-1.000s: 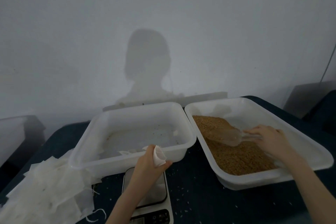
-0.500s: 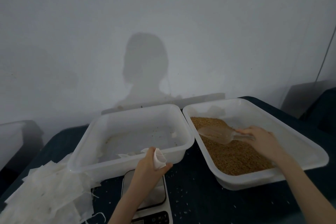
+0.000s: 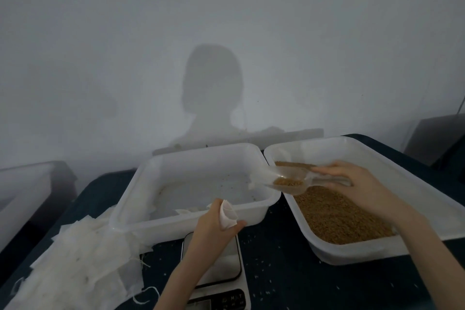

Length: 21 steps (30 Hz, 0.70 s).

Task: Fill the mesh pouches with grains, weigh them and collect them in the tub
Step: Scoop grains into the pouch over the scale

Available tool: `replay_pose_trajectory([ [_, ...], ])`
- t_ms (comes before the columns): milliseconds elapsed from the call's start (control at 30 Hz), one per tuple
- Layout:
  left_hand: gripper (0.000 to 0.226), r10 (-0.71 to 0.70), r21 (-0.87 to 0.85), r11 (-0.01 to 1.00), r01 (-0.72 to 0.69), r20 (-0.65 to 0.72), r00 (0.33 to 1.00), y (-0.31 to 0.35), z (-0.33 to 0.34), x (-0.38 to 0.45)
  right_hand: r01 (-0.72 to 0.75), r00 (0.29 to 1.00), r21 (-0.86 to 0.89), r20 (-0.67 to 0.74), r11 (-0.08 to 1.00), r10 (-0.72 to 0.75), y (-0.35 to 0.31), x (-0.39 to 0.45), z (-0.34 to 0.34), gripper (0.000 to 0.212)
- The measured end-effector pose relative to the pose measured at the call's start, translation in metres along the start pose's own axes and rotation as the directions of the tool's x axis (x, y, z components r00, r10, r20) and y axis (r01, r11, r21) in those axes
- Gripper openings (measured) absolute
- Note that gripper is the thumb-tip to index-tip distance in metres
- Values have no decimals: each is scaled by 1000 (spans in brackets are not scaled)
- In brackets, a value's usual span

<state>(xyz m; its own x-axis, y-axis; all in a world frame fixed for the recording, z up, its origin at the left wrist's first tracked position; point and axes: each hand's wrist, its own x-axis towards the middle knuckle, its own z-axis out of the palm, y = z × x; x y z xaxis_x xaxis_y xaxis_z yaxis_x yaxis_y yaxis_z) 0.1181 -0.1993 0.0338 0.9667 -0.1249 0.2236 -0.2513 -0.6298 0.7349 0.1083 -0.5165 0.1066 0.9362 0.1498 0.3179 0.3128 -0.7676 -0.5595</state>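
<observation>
Left hand (image 3: 214,228) pinching a small white mesh pouch (image 3: 228,214), mouth held open like a little cone, right above the scale (image 3: 216,267) and just in front of the near wall of the tub (image 3: 141,199). Right hand (image 3: 352,184) gripping the handle of a clear plastic scoop (image 3: 289,180) — a small heap of brown grains sitting in its bowl, hovering over the gap between the two containers. Tub: translucent white plastic, squarish with rounded corners, a few flat scraps of mesh on its floor. Beside it on the right, a wider shallow tray (image 3: 377,251) of the same milky plastic, holding a grainy golden-brown bed of grains (image 3: 337,216). Messy stack of flat gauzy pouches (image 3: 75,264) at left, loose threads trailing. Dark blue tabletop (image 3: 276,272) speckled with stray pale grains — scale readout too dim to read.
</observation>
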Motion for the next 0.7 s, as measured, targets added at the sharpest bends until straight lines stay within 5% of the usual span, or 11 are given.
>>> replay_pose_trajectory([
  [200,31,7,22,1000,-7,4,1000,-4,-8,0,150,975,-160,186,976,-120,-34,13,21,41],
  [433,32,34,78,996,-35,18,999,-10,-16,-3,196,962,-182,228,964,-153,-44,16,33,38],
  [700,45,70,278,957,-88,74,995,-8,-14,0,238,964,-422,214,875,-160,-77,21,38,39],
])
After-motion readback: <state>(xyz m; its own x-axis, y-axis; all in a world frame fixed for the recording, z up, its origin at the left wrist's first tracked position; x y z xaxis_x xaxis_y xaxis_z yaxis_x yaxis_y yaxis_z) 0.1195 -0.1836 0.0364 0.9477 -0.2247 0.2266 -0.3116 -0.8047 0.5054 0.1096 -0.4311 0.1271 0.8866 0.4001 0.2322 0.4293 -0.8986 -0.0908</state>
